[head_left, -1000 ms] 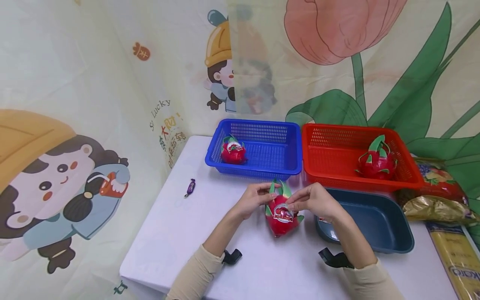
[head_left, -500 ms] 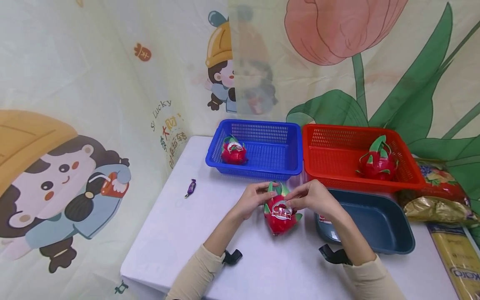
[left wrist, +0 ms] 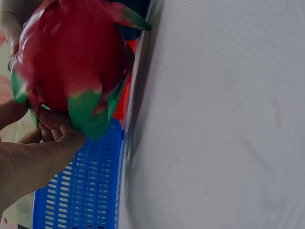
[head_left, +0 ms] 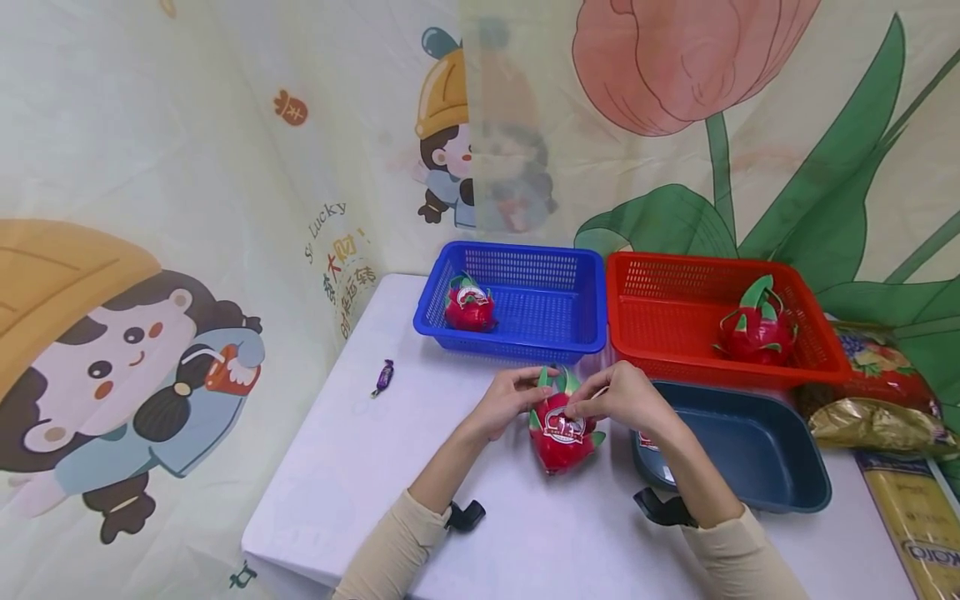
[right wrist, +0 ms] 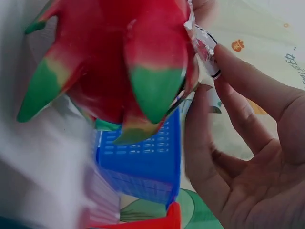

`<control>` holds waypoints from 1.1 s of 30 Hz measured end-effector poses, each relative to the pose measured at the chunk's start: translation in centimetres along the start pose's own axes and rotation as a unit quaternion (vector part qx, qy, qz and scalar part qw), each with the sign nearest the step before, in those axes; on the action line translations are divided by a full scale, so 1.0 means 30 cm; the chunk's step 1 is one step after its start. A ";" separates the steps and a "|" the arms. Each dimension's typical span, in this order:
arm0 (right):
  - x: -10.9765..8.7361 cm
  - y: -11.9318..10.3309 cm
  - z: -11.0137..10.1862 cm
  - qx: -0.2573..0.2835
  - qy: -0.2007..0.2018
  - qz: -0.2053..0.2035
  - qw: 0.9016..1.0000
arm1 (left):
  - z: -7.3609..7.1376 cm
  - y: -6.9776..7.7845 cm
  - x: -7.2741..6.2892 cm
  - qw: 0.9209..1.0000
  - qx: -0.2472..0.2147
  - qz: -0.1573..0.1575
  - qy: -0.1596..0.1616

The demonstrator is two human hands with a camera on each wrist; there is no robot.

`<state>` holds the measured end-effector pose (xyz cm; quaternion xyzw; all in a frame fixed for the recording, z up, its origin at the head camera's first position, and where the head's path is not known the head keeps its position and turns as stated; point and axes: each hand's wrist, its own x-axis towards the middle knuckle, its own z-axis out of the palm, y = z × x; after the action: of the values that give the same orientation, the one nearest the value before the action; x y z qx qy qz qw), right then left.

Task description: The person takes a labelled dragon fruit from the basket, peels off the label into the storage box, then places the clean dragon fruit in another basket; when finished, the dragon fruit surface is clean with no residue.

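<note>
A red dragon fruit point(head_left: 557, 457) with green-tipped scales lies on the white table in front of the two baskets. At its leafy end my left hand point(head_left: 504, 404) pinches a green scale; the left wrist view shows the fingertips at the dragon fruit's point(left wrist: 71, 52) tips. My right hand point(head_left: 628, 402) is on the other side and pinches the edge of the round white-and-red label point(head_left: 561, 427) on the fruit. In the right wrist view the label point(right wrist: 206, 50) stands partly away from the red skin, against the thumb of the right hand point(right wrist: 252, 129).
A blue basket point(head_left: 517, 343) holds one dragon fruit point(head_left: 470, 310). Beside it, a red basket point(head_left: 660, 360) holds another dragon fruit point(head_left: 757, 333). A dark blue tub point(head_left: 817, 479) stands right, near shiny packets point(head_left: 873, 423) and a yellow pack point(head_left: 900, 517). A purple wrapped candy point(head_left: 384, 377) lies left.
My right hand has shifted slightly left and up over the label. The left hand keeps its hold on the dragon fruit, which has barely moved.
</note>
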<state>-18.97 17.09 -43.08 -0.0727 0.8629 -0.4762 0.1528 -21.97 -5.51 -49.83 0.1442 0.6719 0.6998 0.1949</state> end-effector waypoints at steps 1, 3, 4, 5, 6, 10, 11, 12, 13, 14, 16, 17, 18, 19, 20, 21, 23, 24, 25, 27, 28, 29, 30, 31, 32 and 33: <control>-0.001 -0.004 0.000 -0.007 0.003 -0.001 1.000 | 0.000 0.001 0.000 1.000 0.001 0.000 -0.001; -0.004 -0.013 0.001 -0.016 0.013 -0.003 1.000 | -0.002 0.003 0.000 1.000 0.002 -0.001 -0.002; -0.005 -0.013 0.003 -0.013 0.016 -0.006 1.000 | -0.002 0.004 -0.001 1.000 0.001 -0.002 -0.001; -0.005 -0.013 0.005 -0.007 0.017 -0.006 1.000 | -0.001 0.004 -0.001 1.000 0.000 -0.003 -0.001; -0.005 -0.011 0.007 0.000 0.018 -0.005 1.000 | -0.001 0.003 0.000 1.000 -0.002 -0.004 -0.001; 0.000 -0.003 0.012 0.042 0.010 0.001 0.999 | -0.001 0.002 0.003 1.000 -0.008 -0.001 0.001; 0.003 0.000 0.012 0.053 0.003 0.001 0.999 | -0.001 0.000 0.004 1.000 -0.007 0.000 0.002; 0.007 0.003 0.011 0.062 -0.005 0.001 0.998 | -0.001 0.000 0.004 1.000 -0.006 0.001 0.002; 0.012 0.007 0.009 0.072 -0.013 0.002 0.997 | -0.002 0.001 0.004 1.000 -0.004 0.002 0.002; 0.016 0.012 0.008 0.082 -0.022 0.004 0.996 | -0.003 0.000 0.004 1.000 -0.004 0.003 0.001; 0.025 0.023 0.004 0.104 -0.042 0.009 0.994 | -0.004 -0.003 0.003 1.000 -0.002 0.003 -0.001; 0.029 0.029 0.002 0.114 -0.052 0.010 0.992 | -0.006 -0.003 0.003 1.000 0.000 0.003 -0.003; 0.032 0.035 0.000 0.124 -0.059 0.011 0.990 | -0.007 -0.001 0.003 1.000 0.002 0.003 -0.005; 0.035 0.042 -0.001 0.134 -0.065 0.013 0.989 | -0.008 -0.002 0.003 1.000 0.002 0.004 -0.006; 0.038 0.048 -0.002 0.142 -0.072 0.012 0.987 | -0.008 -0.002 0.003 1.000 0.002 0.005 -0.007; 0.040 0.054 -0.003 0.149 -0.076 0.014 0.986 | -0.009 -0.001 0.002 1.000 0.002 0.005 -0.008; 0.042 0.065 -0.005 0.164 -0.083 0.013 0.983 | -0.008 -0.001 0.001 1.000 0.001 0.005 -0.009; 0.043 0.071 -0.006 0.171 -0.086 0.012 0.981 | -0.008 0.000 0.001 1.000 0.000 0.004 -0.010; 0.044 0.075 -0.007 0.178 -0.088 0.013 0.980 | -0.008 -0.001 0.002 1.000 -0.003 0.004 -0.011; 0.045 0.085 -0.008 0.192 -0.095 0.011 0.977 | -0.008 -0.002 0.003 1.000 -0.007 0.002 -0.015; 0.046 0.089 -0.009 0.196 -0.099 0.007 0.975 | -0.008 -0.003 0.003 1.000 -0.009 0.002 -0.017; 0.048 0.093 -0.008 0.202 -0.103 0.005 0.974 | -0.008 -0.004 0.003 1.000 -0.011 0.003 -0.017; 0.050 0.098 -0.008 0.207 -0.105 0.004 0.973 | -0.008 -0.005 0.003 1.000 -0.012 0.003 -0.017; 0.052 0.102 -0.007 0.212 -0.108 0.003 0.971 | -0.008 -0.006 0.002 1.000 -0.014 0.004 -0.016; 0.054 0.106 -0.006 0.217 -0.111 0.002 0.970 | -0.009 -0.007 0.003 1.000 -0.016 0.006 -0.015; 0.056 0.110 -0.005 0.223 -0.115 0.002 0.968 | -0.009 -0.008 0.004 1.000 -0.016 0.006 -0.012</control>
<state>-20.54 18.52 -46.11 -0.0891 0.7120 -0.6444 0.2643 -22.17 -5.70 -50.10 0.1534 0.6572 0.7102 0.2004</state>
